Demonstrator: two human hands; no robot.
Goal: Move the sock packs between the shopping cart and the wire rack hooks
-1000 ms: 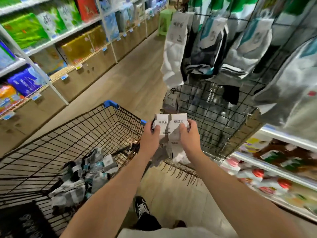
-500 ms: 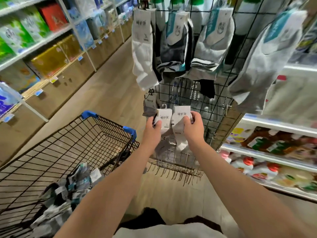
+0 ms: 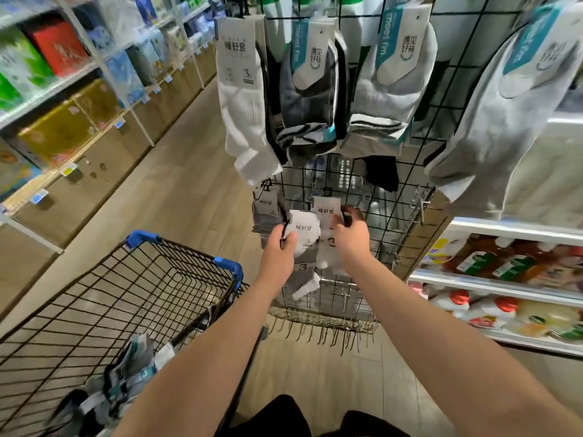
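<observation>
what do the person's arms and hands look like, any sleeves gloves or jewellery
Both arms are bare from the frame's bottom edge to the hands, with no sleeve showing. The left hand and right hand wear no gloves, and no watch, band or ring is visible on wrists or fingers. The hands are slightly blurred, so small marks cannot be told.

Both hands have lifted from beside the cart to the wire rack [image 3: 394, 216]. The two sock packs, earlier side by side, have separated: the right hand [image 3: 350, 238] raised its pack [image 3: 326, 209] higher.

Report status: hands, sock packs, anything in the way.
Left hand grips white-carded grey sock pack. Right hand holds second white-carded pack at black wire rack. Nothing in the way.
</observation>
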